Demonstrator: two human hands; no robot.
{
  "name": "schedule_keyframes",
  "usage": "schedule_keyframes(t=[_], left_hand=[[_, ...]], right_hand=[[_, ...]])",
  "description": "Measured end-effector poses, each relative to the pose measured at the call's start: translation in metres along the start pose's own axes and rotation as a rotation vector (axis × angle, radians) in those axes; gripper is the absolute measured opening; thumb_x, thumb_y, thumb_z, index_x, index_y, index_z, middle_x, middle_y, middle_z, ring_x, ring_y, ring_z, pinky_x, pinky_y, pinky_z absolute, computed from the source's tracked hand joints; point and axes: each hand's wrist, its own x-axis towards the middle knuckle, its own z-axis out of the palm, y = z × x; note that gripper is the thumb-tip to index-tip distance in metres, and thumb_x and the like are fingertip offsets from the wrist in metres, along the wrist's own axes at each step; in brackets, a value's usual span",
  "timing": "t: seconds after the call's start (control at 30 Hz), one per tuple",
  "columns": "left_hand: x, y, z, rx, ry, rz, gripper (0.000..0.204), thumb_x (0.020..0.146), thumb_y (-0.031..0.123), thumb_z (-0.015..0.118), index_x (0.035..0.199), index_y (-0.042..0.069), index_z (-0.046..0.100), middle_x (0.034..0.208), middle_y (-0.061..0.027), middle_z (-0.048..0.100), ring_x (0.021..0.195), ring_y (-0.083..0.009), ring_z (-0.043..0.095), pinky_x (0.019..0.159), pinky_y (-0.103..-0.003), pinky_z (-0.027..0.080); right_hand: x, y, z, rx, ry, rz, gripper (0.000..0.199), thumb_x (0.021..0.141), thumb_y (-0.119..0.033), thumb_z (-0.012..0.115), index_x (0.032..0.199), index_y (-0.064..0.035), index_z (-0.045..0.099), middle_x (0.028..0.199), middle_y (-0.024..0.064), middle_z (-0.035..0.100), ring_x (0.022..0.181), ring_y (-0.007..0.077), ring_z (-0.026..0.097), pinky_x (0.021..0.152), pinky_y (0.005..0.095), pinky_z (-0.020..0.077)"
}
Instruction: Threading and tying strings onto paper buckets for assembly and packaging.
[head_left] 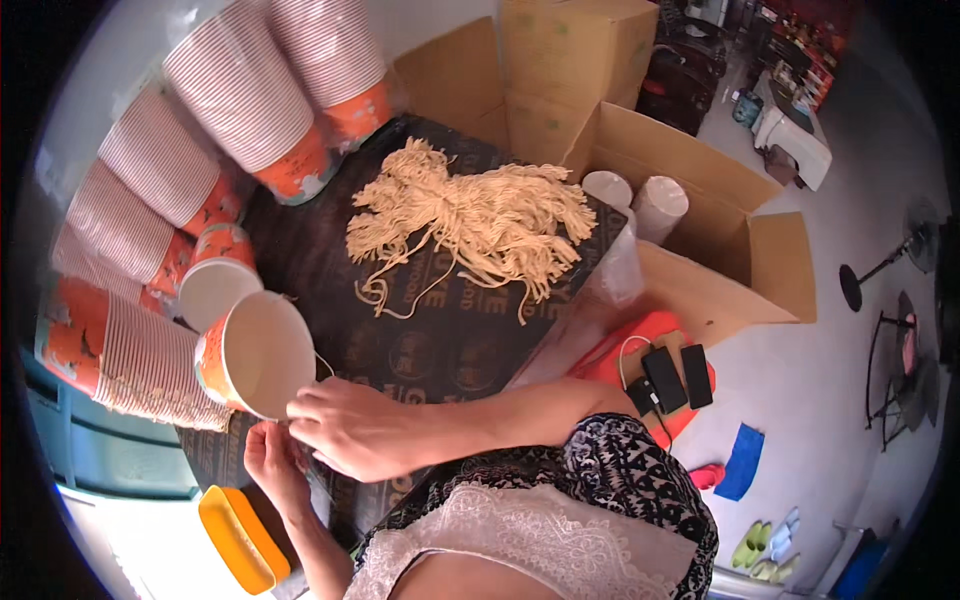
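A paper cup [268,355], white inside with an orange printed outside, lies tilted with its mouth towards me. At its lower right rim my right hand [350,425] is closed in a pinch on a thin pale cord [325,366], which loops up beside the cup. Just below the rim, my left hand [275,465] has its fingertips pressed together; what they hold is too small to make out. Behind this cup rests another orange paper cup [218,290]. A bundle of beige cords [470,215] lies farther back on the dark printed board [400,350].
Tall stacks of paper cups [240,85] line the left and back. An open cardboard box [700,220] with wrapped white cup stacks stands at right. A yellow tray [242,540] sits at lower left. Black devices with a cable [663,378] lie on a red seat [625,345].
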Motion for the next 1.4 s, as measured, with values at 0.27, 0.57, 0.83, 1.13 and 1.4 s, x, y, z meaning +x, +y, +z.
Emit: schedule_keyframes(t=[0.27,0.57,0.83,1.13,1.4], left_hand=[[0.0,-0.014,0.006,0.243,-0.025,0.123,0.02,0.099,0.019,0.05,0.084,0.006,0.051,0.059,0.0022,0.044,0.047,-0.0047,0.038,0.041,-0.019,0.029],[-0.002,-0.008,0.032,0.173,-0.096,0.074,0.017,0.098,0.015,0.052,0.104,0.002,0.06,0.072,0.0053,0.053,0.055,-0.0013,0.037,0.048,-0.018,0.025],[-0.001,-0.011,0.045,0.125,0.014,0.114,0.014,0.097,0.017,0.052,0.094,0.004,0.057,0.059,0.0042,0.041,0.045,-0.003,0.034,0.039,-0.019,0.023],[0.004,-0.02,0.036,0.149,0.049,0.087,0.012,0.097,0.016,0.053,0.096,0.005,0.057,0.062,0.0049,0.043,0.046,-0.002,0.033,0.039,-0.018,0.022],[0.005,-0.021,0.038,0.103,0.035,0.068,0.012,0.097,0.016,0.054,0.096,0.005,0.058,0.062,0.0052,0.043,0.046,-0.0016,0.032,0.039,-0.018,0.021]], right_hand=[[-0.128,0.036,-0.199,-0.425,0.995,0.26,0.011,0.088,-0.002,0.055,0.096,0.0,0.062,0.085,0.014,0.062,0.074,0.0289,0.06,0.067,0.0354,0.0487],[-0.299,0.188,-0.289,-1.209,0.553,1.164,0.038,0.096,-0.036,0.045,0.106,-0.0059,0.067,0.096,0.0188,0.067,0.092,0.0368,0.063,0.091,0.0531,0.0397],[-0.313,0.19,-0.241,-1.334,0.521,1.174,0.04,0.089,-0.035,0.052,0.074,-0.0036,0.07,0.078,0.0163,0.068,0.08,0.0332,0.063,0.086,0.0504,0.038],[-0.319,0.182,-0.219,-1.359,0.571,1.08,0.024,0.081,-0.026,0.061,0.074,-0.0041,0.068,0.08,0.0133,0.066,0.086,0.0291,0.058,0.089,0.0474,0.0352],[-0.325,0.183,-0.211,-1.329,0.536,0.95,0.022,0.076,-0.019,0.063,0.083,0.0009,0.067,0.105,0.0163,0.063,0.102,0.0323,0.055,0.095,0.0467,0.0361]])
